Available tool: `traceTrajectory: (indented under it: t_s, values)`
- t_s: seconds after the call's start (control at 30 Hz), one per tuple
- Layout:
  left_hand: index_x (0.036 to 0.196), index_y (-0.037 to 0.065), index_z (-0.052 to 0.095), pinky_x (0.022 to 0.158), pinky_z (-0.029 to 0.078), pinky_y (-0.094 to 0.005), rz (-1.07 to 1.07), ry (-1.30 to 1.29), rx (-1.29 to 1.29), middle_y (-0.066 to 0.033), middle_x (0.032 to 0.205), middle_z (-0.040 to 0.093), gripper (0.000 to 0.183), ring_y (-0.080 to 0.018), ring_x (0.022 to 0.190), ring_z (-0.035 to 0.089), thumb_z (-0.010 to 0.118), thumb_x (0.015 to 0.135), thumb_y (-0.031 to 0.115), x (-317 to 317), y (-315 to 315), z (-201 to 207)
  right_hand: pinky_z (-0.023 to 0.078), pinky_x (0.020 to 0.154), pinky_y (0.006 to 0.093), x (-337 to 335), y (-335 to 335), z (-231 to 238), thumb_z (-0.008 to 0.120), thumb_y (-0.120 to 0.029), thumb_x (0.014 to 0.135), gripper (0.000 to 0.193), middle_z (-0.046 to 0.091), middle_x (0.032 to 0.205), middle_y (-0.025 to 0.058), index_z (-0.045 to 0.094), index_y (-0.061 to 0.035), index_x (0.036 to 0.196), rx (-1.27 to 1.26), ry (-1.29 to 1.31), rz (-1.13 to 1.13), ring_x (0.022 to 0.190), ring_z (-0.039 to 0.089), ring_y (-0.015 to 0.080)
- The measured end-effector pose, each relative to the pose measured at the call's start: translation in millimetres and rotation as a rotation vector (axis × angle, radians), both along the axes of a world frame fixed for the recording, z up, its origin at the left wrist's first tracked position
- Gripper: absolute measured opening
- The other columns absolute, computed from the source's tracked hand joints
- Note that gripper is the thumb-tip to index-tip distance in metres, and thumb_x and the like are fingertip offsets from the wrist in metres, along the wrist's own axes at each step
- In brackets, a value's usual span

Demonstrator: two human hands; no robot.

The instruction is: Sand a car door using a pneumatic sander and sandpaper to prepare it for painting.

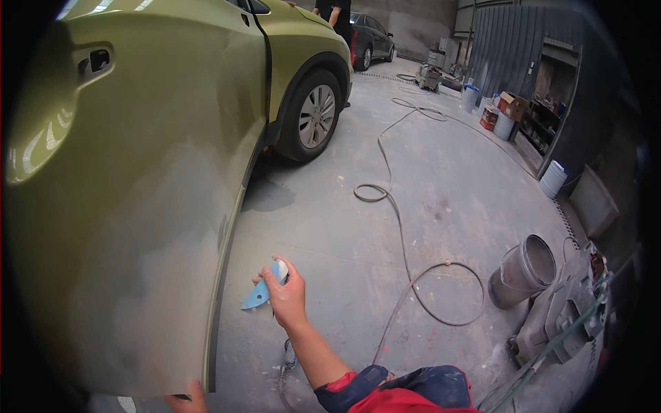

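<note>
A yellow-green car door point(138, 227) fills the left side, with a dull, whitish sanded patch over its lower part. My right hand point(289, 296) is closed round a bent light-blue piece of sandpaper point(257, 296) with a hole in it, a whitish side showing near the fingertips. It is held just off the door's edge, above the floor. My left hand point(191, 400) is at the door's bottom corner, its visible fingers curled against the edge; the lower picture rim cuts off the rest of it.
Behind the door stands the car's wheel point(317, 117). A hose point(396, 206) loops over the grey floor. To the right are a metal bucket point(513, 275) and grey plastic parts point(561, 313). Further off are white pails point(553, 179), a dark car point(372, 38) and a person point(335, 15) in black.
</note>
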State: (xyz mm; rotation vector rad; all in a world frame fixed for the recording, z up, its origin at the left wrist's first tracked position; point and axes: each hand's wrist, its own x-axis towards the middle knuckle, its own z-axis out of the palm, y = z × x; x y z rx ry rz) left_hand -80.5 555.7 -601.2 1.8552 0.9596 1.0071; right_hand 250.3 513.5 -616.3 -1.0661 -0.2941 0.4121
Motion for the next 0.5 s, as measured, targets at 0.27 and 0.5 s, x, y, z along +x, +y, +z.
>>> traceTrajectory:
  t_s: [0.27, 0.5]
  values:
    - [0.154, -0.011, 0.039, 0.121, 0.036, -0.0478, -0.011, 0.060, 0.151, -0.0279, 0.154, 0.048, 0.076, -0.0353, 0.142, 0.049, 0.075, 0.093, 0.014, 0.4, 14.2, -25.3, 0.062, 0.080, 0.0345, -28.8, -1.5, -17.1, 0.070, -0.009, 0.102, 0.031, 0.076, 0.111, 0.0169, 0.060, 0.0049, 0.129, -0.005, 0.099, 0.095, 0.098, 0.078, 0.0257]
    - [0.156, -0.010, 0.035, 0.122, 0.035, -0.0478, -0.065, -0.014, 0.158, -0.0282, 0.155, 0.046, 0.076, -0.0369, 0.142, 0.048, 0.073, 0.095, 0.014, -0.9, 23.0, -36.2, 0.062, 0.080, 0.0337, -34.1, 1.8, -22.6, 0.071, -0.008, 0.101, 0.028, 0.076, 0.112, 0.0164, 0.065, 0.0038, 0.126, -0.069, 0.030, 0.114, 0.099, 0.078, 0.0239]
